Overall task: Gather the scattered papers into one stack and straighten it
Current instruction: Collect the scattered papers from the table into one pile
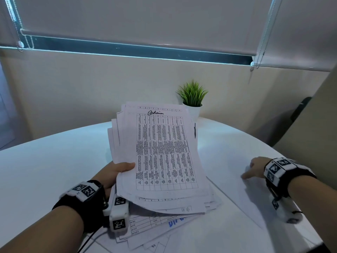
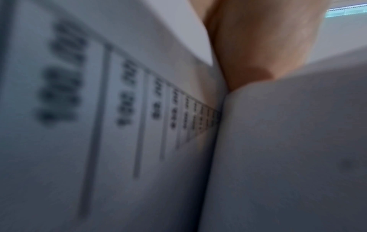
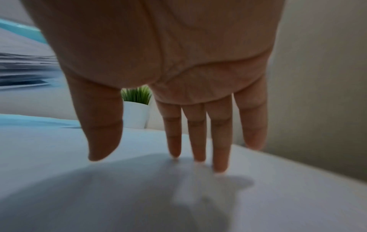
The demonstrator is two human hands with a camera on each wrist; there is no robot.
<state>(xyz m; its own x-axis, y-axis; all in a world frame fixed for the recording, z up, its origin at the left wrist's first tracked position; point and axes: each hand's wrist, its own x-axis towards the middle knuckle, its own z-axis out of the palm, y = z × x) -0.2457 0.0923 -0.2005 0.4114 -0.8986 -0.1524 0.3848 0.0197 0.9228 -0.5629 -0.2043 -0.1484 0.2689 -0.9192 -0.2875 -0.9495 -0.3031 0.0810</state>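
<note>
Head view: left hand [image 1: 116, 172] grips a fanned sheaf of papers [image 1: 160, 152] lifted above the round white table [image 1: 45, 170], thumb clamped on the top sheet; potted plant [image 1: 192, 99] behind. Left wrist view: blurred printed table sheet [image 2: 99, 109] fills the frame. Right wrist view: right hand [image 3: 168, 70], fingers straight and slightly apart, fingertips [image 3: 199, 157] touching a loose blank sheet [image 3: 139, 188] on the table right of the sheaf.

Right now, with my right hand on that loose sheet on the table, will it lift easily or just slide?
The loose sheet probably slides: it lies flat and straight fingers only press it. Once lifted, probably floppy.

Left hand [image 1: 116, 172] curled in a grip; right hand [image 1: 255, 168] flat, fingers [image 3: 220, 141] straight.
</note>
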